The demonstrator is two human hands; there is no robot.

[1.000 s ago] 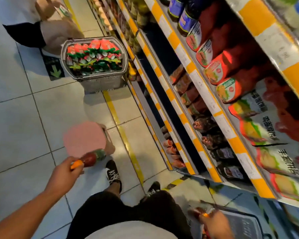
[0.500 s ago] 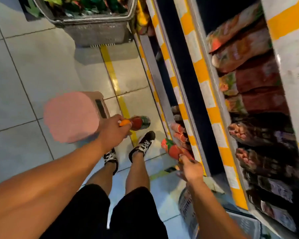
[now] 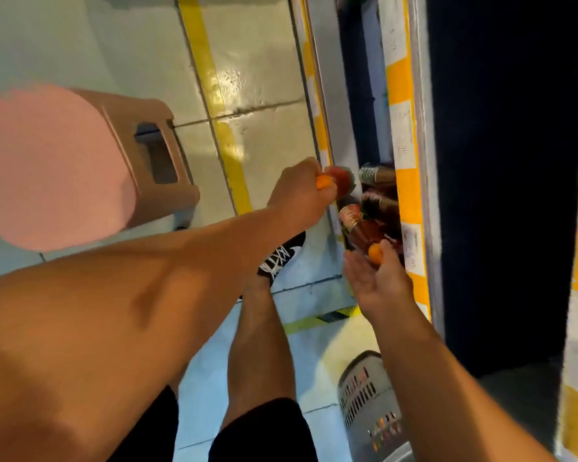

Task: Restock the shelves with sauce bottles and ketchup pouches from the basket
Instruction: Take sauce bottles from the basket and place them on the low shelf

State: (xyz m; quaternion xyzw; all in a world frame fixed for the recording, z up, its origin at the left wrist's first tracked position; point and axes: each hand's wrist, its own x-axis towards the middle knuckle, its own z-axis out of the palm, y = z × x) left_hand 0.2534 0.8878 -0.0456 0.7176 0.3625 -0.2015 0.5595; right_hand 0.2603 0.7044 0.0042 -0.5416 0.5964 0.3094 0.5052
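Seen from above, looking down at both arms. Left hand (image 3: pixel 299 191) wrapped around the orange cap end of a red sauce bottle (image 3: pixel 339 181), held sideways at the mouth of the bottom shelf (image 3: pixel 406 181). Right hand (image 3: pixel 377 278), palm up with fingers loosely spread, touching the orange cap of a second red bottle (image 3: pixel 359 228) lying at the same shelf, just beside dark bottles (image 3: pixel 377 191) already stocked. Nearby: pink stool (image 3: pixel 80 161) left, grey basket (image 3: pixel 371 408) below, black shoe (image 3: pixel 282 256) between.
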